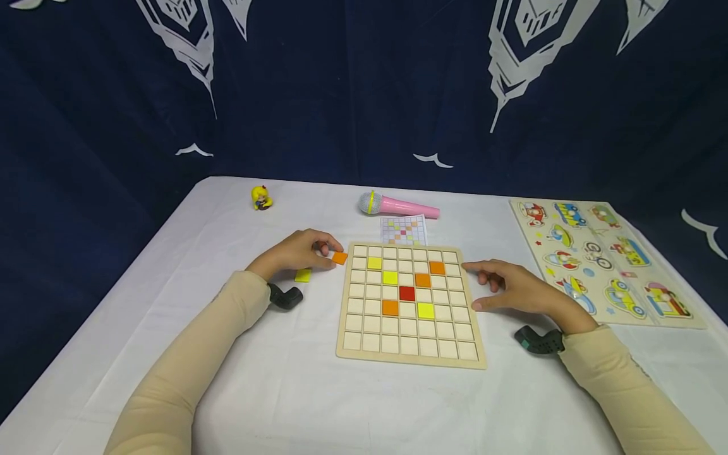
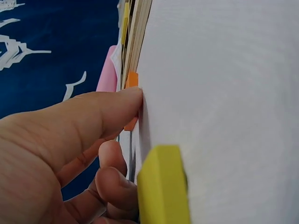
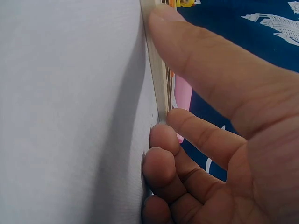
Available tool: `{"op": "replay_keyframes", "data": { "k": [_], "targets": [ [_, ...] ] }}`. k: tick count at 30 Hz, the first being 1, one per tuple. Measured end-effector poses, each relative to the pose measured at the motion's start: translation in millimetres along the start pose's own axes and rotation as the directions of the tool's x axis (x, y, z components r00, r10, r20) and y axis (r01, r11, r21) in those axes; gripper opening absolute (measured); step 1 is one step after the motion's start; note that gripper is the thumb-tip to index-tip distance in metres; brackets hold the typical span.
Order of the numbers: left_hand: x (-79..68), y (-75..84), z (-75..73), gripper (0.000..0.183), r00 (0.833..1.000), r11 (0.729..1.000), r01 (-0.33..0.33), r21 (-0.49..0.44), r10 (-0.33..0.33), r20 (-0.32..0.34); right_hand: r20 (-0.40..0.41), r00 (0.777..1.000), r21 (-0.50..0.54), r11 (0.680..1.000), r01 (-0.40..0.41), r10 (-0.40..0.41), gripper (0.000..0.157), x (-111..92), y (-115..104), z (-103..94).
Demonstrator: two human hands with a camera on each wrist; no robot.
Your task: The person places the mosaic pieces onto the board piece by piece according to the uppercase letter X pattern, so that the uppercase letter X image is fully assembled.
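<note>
At the left edge of the wooden grid board point(image 1: 409, 361), my left hand point(image 1: 298, 251) pinches an orange square tile point(image 1: 339, 258) between thumb and fingers. In the left wrist view the thumb lies against that orange tile point(image 2: 132, 80). A yellow tile point(image 1: 303, 275) lies on the cloth beneath the left hand, large and near in the left wrist view. My right hand point(image 1: 512, 287) touches the board's right edge with thumb and index finger, its other fingers loosely bent. On the board sit a red tile point(image 1: 406, 293), three yellow tiles and three orange tiles, in two crossing diagonals.
Behind the board lies a printed pattern card point(image 1: 404, 230), with a pink toy microphone point(image 1: 400, 206) beyond it. A small yellow-haired figurine point(image 1: 261, 198) stands at the back left. A picture puzzle board point(image 1: 608, 265) lies at the right of the white-covered table point(image 1: 273, 404).
</note>
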State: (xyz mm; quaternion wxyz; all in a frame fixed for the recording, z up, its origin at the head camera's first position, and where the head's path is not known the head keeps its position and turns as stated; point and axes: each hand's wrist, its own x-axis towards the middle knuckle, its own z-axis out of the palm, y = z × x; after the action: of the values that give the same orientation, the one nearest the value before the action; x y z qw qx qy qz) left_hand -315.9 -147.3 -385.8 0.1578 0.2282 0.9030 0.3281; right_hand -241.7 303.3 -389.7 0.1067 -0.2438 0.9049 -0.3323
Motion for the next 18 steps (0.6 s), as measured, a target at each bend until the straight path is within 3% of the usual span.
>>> {"op": "replay_keyframes", "data": {
  "k": [7,18],
  "targets": [
    [-1.3,0.0,1.6,0.028,0.999,1.000,0.014,-0.023,-0.015,-0.031,0.002,1.000,-0.001,1.000,0.001,-0.001,0.075,-0.1,-0.5,-0.5],
    [-3.6,-1.2,2.6,0.028,0.998,0.999,-0.019,-0.028,0.017,-0.062,0.002,1.000,0.006,1.000,-0.006,0.006,0.076,0.1,-0.8,-0.2]
  ]
}}
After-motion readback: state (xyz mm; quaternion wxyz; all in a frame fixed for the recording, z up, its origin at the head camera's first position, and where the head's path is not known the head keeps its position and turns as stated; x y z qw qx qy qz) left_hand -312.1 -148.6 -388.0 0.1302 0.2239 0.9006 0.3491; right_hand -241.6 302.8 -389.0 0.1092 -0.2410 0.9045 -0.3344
